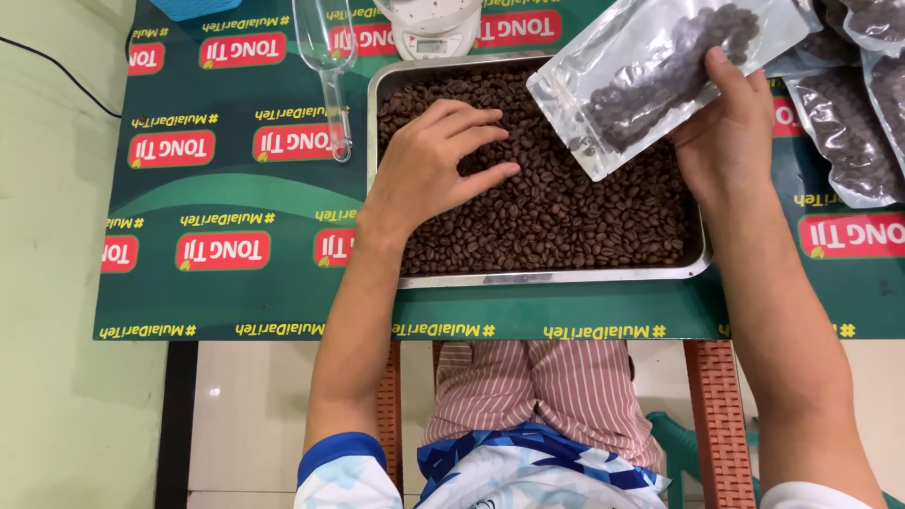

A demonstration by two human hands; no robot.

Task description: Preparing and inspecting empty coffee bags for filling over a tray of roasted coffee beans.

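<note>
A metal tray [556, 277] full of dark roasted coffee beans [566, 212] lies on the green printed table cover. My left hand [436, 165] rests palm down on the beans at the tray's left side, fingers bent into them. Over the tray's right part my right hand [726, 137] grips a clear zip pouch [650, 71] partly filled with beans, tilted, its open end pointing down-left over the tray.
A clear plastic scoop [328, 66] lies left of the tray. A white kitchen scale [434, 28] stands behind it. Several filled bean pouches [848, 123] lie at the right. The table edge [377, 335] runs near my lap; a black cable [57, 66] lies at the far left.
</note>
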